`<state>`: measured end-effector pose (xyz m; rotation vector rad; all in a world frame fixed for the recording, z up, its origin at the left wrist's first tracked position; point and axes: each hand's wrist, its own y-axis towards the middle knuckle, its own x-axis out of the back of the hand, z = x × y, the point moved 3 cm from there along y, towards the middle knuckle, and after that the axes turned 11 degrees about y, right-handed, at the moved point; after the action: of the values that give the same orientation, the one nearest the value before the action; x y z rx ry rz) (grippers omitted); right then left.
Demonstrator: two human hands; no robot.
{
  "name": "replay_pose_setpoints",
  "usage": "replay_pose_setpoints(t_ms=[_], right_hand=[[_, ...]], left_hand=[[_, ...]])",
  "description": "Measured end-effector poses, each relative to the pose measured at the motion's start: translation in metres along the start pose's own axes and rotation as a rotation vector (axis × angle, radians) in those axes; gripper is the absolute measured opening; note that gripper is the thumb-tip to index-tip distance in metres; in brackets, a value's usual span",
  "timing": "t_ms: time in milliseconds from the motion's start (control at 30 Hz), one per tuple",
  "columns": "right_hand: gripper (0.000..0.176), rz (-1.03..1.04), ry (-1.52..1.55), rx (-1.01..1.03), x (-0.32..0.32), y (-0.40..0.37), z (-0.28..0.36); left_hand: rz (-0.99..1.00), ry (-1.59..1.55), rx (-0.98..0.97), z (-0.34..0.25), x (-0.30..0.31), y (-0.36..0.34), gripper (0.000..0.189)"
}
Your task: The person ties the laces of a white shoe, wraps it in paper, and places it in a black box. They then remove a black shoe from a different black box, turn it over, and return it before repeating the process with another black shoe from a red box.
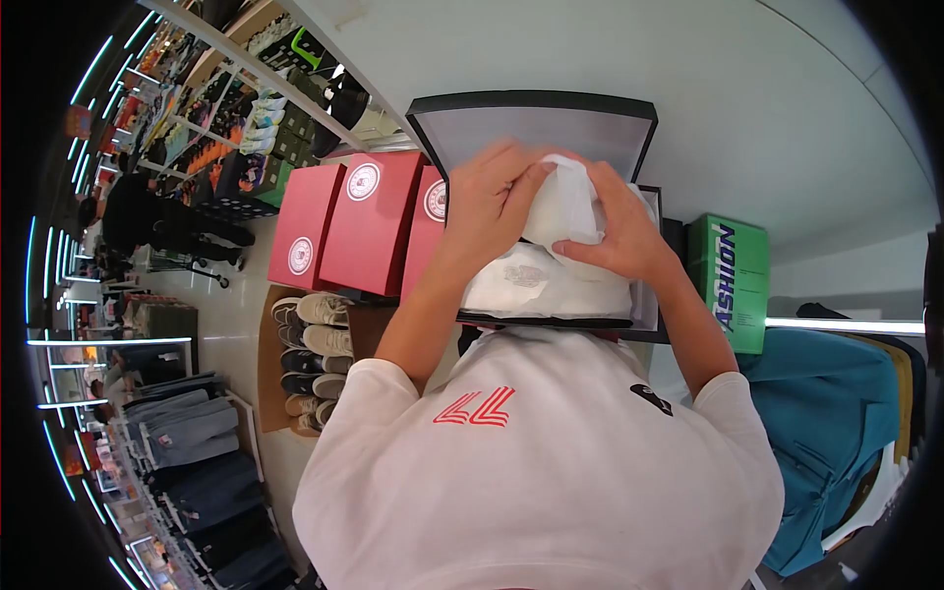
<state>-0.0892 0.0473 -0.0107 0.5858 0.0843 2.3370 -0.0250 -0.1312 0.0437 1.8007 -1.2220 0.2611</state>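
An open black shoebox (pixel 644 307) lies in front of my chest, its black lid (pixel 536 123) tilted up at the far side with the pale inside showing. White wrapping paper (pixel 568 202) is bunched between my hands above the box. My left hand (pixel 497 197) grips it from the left with bent fingers, slightly blurred. On the other side, my right hand (pixel 624 231) curls round the paper, thumb toward the middle. Whatever the paper covers is hidden. A second white paper-wrapped bundle (pixel 541 285) with faint grey print sits at the near side of the box.
Red shoeboxes (pixel 369 216) with round white logos stand at the left. Below them, a brown carton (pixel 270 364) holds several shoes. A green box (pixel 733 285) and hanging teal clothing (pixel 821 433) are at the right. Farther left, a person in dark clothes (pixel 147 221) stands near a cart.
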Motion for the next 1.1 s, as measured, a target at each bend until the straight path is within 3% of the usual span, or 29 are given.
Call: replay_pose_setpoints(t_ms=[33,100,233,267,300,333,367,400,433,500,567,633,700,767,833,900,933,1000,1033,1100], right_hand=[[0.105,0.005,0.060,-0.013,0.003,0.005,0.000],[0.105,0.006,0.080,0.059,0.007,0.010,-0.002],[0.106,0.062,0.131,0.165,0.009,0.012,-0.018],[0.106,0.059,0.131,0.166,0.009,0.010,-0.021],[0.107,0.157,0.078,0.038,0.005,0.007,-0.027],[0.108,0.256,0.026,-0.093,0.001,0.003,-0.034],[0.108,0.256,0.027,-0.095,-0.002,0.000,-0.039],[0.108,0.296,-0.058,-0.040,-0.007,-0.004,-0.044],[0.107,0.335,-0.144,0.016,-0.012,-0.008,-0.048],[0.103,0.324,-0.202,-0.047,-0.018,-0.012,-0.058],[0.099,0.311,-0.258,-0.110,-0.020,-0.012,-0.066],[0.085,0.264,-0.368,-0.178,-0.019,-0.008,-0.073],[0.080,0.258,-0.370,-0.167,-0.018,-0.007,-0.067],[0.074,0.257,-0.372,-0.150,-0.020,-0.003,-0.061],[0.069,0.239,-0.454,0.056,-0.026,0.000,-0.050],[0.065,0.256,-0.472,0.158,-0.032,0.006,-0.046],[0.060,0.270,-0.489,0.260,-0.033,0.007,-0.043],[0.054,0.225,-0.393,0.325,-0.034,0.008,-0.049],[0.048,0.188,-0.296,0.391,-0.032,0.009,-0.047],[0.042,0.135,-0.202,0.390,-0.020,0.011,-0.035]], left_hand=[[-0.005,-0.001,-0.001,-0.002,-0.002,0.006,0.013],[-0.255,-0.089,0.005,-0.001,0.002,0.016,0.014],[-0.432,-0.229,0.073,0.019,0.021,0.027,0.018],[-0.568,-0.458,0.221,0.027,0.030,0.030,0.020],[-0.700,-0.687,0.372,0.037,0.039,0.029,0.021],[-0.698,-0.687,0.373,0.043,0.047,0.027,0.021],[-0.757,-0.715,0.416,0.053,0.058,0.023,0.021],[-0.817,-0.741,0.461,0.066,0.071,0.017,0.021],[-0.770,-0.560,0.386,0.098,0.080,0.003,0.027],[-0.886,-0.646,0.489,0.153,0.090,-0.017,0.030],[-0.819,-0.649,0.491,0.173,0.096,-0.047,0.031],[-0.751,-0.650,0.499,0.165,0.098,-0.063,0.032],[-0.962,-0.803,0.542,0.157,0.097,-0.075,0.033],[-0.908,-0.787,0.463,0.133,0.083,-0.079,0.031],[-0.659,-0.539,0.476,0.152,0.054,-0.097,0.038],[-0.214,-0.360,0.511,0.168,0.017,-0.132,0.053],[-0.212,-0.360,0.510,0.149,0.014,-0.130,0.053],[-0.282,-0.544,0.687,0.122,0.013,-0.120,0.046],[-0.282,-0.545,0.682,0.117,0.018,-0.112,0.046],[-0.482,-1.182,0.853,0.118,0.023,-0.109,0.041]])
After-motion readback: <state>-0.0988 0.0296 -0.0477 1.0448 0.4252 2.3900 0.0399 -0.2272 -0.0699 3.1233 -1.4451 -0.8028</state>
